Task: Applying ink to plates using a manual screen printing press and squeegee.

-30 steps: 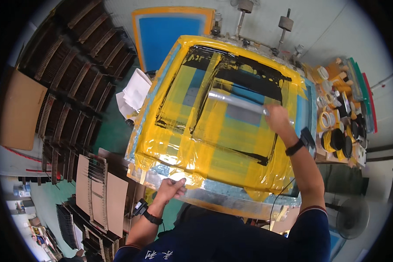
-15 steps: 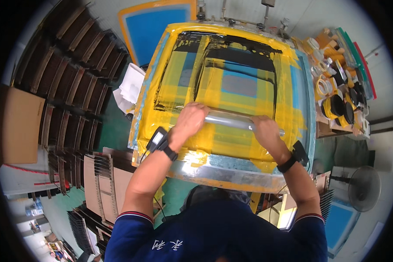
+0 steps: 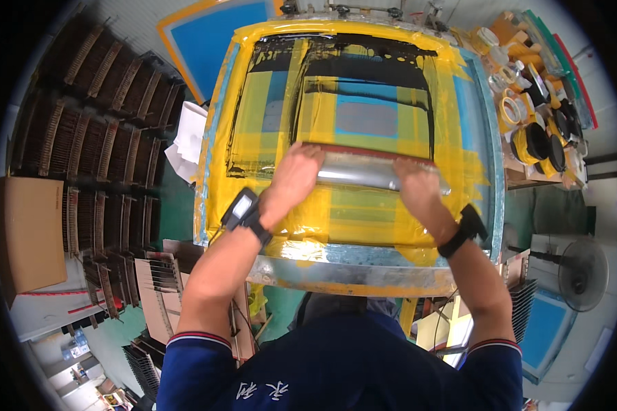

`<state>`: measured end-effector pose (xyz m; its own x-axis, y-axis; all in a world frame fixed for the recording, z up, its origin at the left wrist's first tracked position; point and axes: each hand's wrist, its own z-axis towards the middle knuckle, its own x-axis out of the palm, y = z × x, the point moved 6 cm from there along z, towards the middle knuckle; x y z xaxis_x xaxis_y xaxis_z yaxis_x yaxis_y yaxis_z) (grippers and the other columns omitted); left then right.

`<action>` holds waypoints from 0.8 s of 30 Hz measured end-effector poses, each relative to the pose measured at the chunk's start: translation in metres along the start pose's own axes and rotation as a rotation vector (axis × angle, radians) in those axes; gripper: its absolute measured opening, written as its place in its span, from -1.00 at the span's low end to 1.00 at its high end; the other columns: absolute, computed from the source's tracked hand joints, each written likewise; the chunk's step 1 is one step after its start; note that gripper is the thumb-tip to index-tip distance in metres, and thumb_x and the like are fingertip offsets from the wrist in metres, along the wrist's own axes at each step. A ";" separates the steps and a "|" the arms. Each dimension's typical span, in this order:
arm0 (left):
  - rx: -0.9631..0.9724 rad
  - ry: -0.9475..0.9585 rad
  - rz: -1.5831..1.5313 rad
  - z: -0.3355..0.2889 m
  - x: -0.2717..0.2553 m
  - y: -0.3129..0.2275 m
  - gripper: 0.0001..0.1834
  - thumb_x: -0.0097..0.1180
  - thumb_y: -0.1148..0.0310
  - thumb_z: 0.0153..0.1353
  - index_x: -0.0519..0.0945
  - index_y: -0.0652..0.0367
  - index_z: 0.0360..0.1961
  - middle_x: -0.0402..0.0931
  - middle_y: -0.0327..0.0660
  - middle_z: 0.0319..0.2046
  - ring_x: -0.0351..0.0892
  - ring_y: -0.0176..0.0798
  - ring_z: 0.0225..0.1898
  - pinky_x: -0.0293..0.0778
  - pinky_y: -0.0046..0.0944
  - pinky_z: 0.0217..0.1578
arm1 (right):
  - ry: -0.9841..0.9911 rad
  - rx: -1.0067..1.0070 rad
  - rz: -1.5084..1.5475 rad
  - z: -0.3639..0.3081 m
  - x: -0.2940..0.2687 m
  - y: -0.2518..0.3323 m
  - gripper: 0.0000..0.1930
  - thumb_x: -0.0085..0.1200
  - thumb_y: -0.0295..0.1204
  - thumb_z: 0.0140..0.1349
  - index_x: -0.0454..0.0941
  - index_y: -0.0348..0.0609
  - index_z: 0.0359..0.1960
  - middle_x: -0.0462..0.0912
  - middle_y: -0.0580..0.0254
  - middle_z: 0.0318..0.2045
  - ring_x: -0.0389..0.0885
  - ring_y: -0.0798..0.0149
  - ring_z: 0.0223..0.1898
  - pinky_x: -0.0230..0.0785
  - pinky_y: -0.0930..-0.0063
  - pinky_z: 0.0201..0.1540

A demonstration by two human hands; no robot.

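The left hand (image 3: 295, 175) isn't resting on the near edge of the big yellow-taped rectangular frame (image 3: 225, 130) anymore; it's gripping the left part of the long, smooth silver-grey bar (image 3: 360, 175), while the right hand (image 3: 418, 183) is holding the right part. So both sets of fingers are closing on that bar now, tho I can't tell where the thumbs are sitting. The bar is lying crosswise over the nearer half of the frame, and a reddish-brown strip (image 3: 363, 149) is now showing along its far side. To me that's looking like a steadier, two-handed working grip; can't tell if it's pressing down

Texture-wise, glossy black paste (image 3: 363, 66) is streaking the frame's far end, a flat blue-bordered greyish rectangle (image 3: 367, 118) is showing mid-frame, and wrinkly tape is glinting along the near side
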<state>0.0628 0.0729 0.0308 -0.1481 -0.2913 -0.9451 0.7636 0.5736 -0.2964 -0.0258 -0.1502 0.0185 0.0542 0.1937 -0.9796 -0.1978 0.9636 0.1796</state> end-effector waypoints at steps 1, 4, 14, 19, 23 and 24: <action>-0.010 0.010 -0.002 0.008 0.000 0.005 -0.70 -0.03 0.63 0.03 0.57 0.36 -0.17 0.61 0.11 -0.12 0.57 0.15 -0.02 0.36 0.08 0.17 | 0.010 -0.004 0.010 0.012 -0.002 -0.006 -0.61 -0.01 -0.64 0.06 0.55 -0.25 -0.02 0.63 -0.03 0.02 0.63 0.03 0.03 0.51 0.25 0.06; 0.025 -0.011 0.044 0.018 -0.001 0.003 -0.85 -0.04 0.58 0.04 0.55 0.29 -0.37 0.62 0.02 -0.25 0.59 0.06 -0.06 0.38 -0.01 0.16 | 0.103 0.049 0.012 0.018 -0.001 -0.017 -0.63 -0.01 -0.64 0.07 0.54 -0.23 -0.03 0.62 -0.02 0.02 0.63 0.04 0.04 0.50 0.25 0.06; 0.048 0.000 0.018 0.019 -0.004 0.008 -0.77 -0.06 0.59 0.05 0.58 0.31 -0.26 0.62 0.03 -0.22 0.61 0.05 -0.10 0.38 0.01 0.15 | 0.045 -0.001 0.049 0.021 -0.016 -0.007 -0.73 0.01 -0.62 0.07 0.54 -0.20 -0.16 0.67 0.04 -0.13 0.67 0.02 -0.12 0.55 0.22 -0.11; 0.039 -0.030 -0.010 0.019 -0.003 0.010 -0.68 -0.01 0.69 -0.03 0.59 0.33 -0.20 0.63 0.07 -0.20 0.60 0.08 -0.06 0.38 0.04 0.17 | -0.095 -0.053 -0.008 0.013 -0.006 -0.006 -0.67 0.02 -0.62 0.06 0.55 -0.21 -0.09 0.65 0.04 -0.09 0.67 0.04 -0.09 0.53 0.22 -0.06; -0.001 0.040 0.006 0.047 0.001 0.028 -0.59 0.03 0.76 -0.11 0.61 0.31 -0.16 0.63 0.05 -0.19 0.60 0.14 -0.10 0.46 0.02 0.07 | 0.075 0.036 -0.011 0.047 0.001 -0.027 -0.70 0.04 -0.63 0.05 0.56 -0.19 -0.13 0.66 0.07 -0.11 0.67 0.03 -0.13 0.53 0.21 -0.10; -0.033 0.098 0.024 0.054 0.002 0.032 -0.59 0.03 0.76 -0.11 0.61 0.30 -0.16 0.63 0.04 -0.20 0.60 0.15 -0.14 0.48 0.01 0.02 | 0.081 0.039 -0.006 0.054 0.000 -0.033 -0.70 0.04 -0.63 0.05 0.56 -0.19 -0.13 0.66 0.07 -0.11 0.67 0.03 -0.13 0.53 0.21 -0.10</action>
<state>0.1211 0.0490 0.0268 -0.1921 -0.2023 -0.9603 0.7468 0.6047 -0.2768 0.0334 -0.1718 0.0170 -0.0245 0.1742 -0.9844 -0.1590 0.9715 0.1758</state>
